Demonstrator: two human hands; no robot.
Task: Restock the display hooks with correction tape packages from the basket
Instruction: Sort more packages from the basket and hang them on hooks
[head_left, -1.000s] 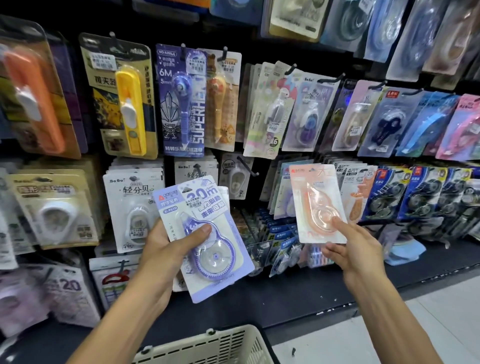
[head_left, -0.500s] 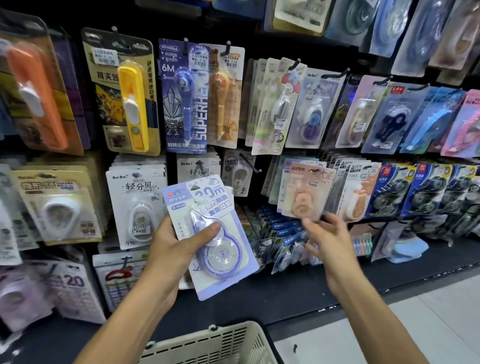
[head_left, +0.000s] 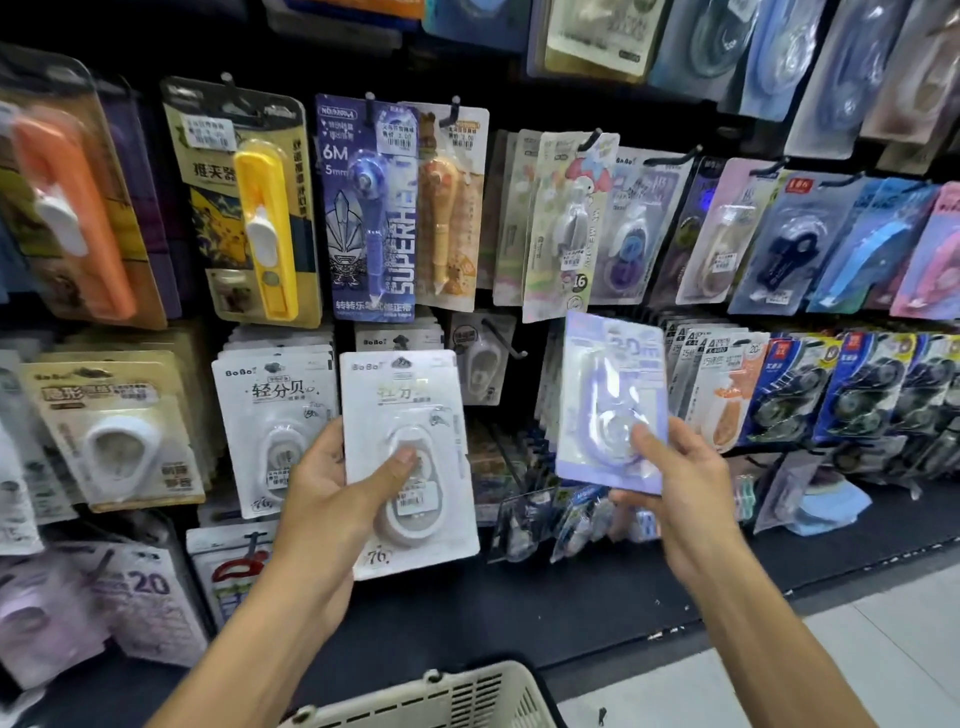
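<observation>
White package (head_left: 410, 462) gripped in left hand (head_left: 332, 499): "BoBo" at top, "76" at bottom; purple package (head_left: 613, 400) in right hand (head_left: 675, 478): "20m", blurred; hanging blue card (head_left: 371, 208): "6M", "5mm", "SUPERHERO"; lower-left card (head_left: 150, 587): "20".

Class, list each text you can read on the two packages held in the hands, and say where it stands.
"BoBo", "76": white card package, left hand.
"20m": lilac card package, right hand.
Price sticker, other print: too blurred.

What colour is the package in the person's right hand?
Pale purple, with a purple tape dispenser inside: the package held by the right hand, head view.
</observation>
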